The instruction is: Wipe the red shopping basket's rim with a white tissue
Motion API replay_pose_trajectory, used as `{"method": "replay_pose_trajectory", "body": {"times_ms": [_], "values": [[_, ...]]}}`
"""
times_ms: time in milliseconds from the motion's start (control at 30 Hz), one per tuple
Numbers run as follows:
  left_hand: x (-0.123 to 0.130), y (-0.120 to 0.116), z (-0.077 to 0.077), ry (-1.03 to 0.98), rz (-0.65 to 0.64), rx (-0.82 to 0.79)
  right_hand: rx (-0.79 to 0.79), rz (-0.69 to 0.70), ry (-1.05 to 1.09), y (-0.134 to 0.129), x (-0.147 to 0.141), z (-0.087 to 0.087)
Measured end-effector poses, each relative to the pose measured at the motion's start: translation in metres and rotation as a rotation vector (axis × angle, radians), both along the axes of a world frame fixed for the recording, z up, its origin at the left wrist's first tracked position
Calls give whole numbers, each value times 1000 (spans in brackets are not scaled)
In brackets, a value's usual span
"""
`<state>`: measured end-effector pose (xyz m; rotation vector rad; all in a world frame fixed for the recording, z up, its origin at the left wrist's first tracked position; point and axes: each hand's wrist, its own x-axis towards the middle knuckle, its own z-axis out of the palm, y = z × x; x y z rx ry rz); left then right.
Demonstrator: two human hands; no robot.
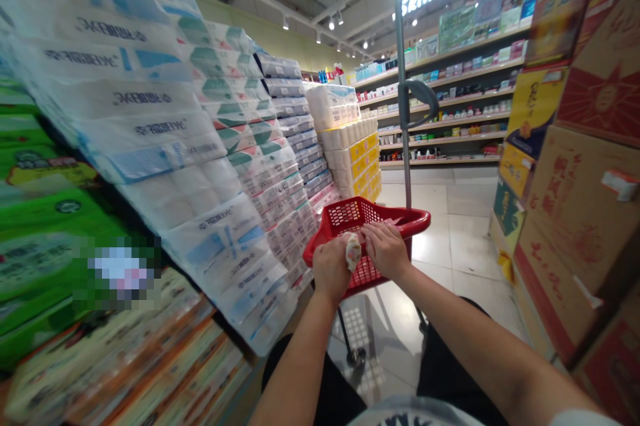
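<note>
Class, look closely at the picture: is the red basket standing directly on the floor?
No, the red basket is raised on a wheeled frame above the tiled floor.

Basket (417,218) ahead, paper stacks (200,226) left, likely cartons (575,233) right

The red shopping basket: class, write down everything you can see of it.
The red plastic shopping basket has a thick rounded rim and walls pierced with rows of small holes. It sits on a dark wheeled frame above a tiled floor, and a metal pole rises behind its far rim. Something pale pink lies inside, too blurred to name. The left hand and right hand are over it, with a small pale printed item between them.
</note>
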<state>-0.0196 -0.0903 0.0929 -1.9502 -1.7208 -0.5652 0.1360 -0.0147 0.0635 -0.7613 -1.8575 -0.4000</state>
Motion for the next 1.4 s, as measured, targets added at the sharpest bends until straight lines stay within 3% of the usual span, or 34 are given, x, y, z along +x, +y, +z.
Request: {"method": "replay_pose_trajectory", "body": {"times_ms": [100,300,400,600,700,867,1000,1100,1400], "values": [[-21,-5,-14,-2,-69,114,5,6,1,1,0,1],[-51,-8,-24,-100,27,276,-12,3,4,1,-2,2],[-38,-8,-22,-88,75,254,-22,-3,33,1,-5,1],[15,0,-11,-50,49,178,-23,4,41,2,-5,1],[23,1,-10,-58,48,167,-20,1,31,5,-2,1],[-4,-9,-19,-12,-3,145,-14,17,6,8,1,-2],[-37,-16,-30,-54,59,238,-9,32,4,6,0,-5],[-46,-16,-33,-91,108,293,-13,33,5,4,-2,-6],[20,2,-15,-68,30,177,-40,24,-9,6,2,-9]]}}
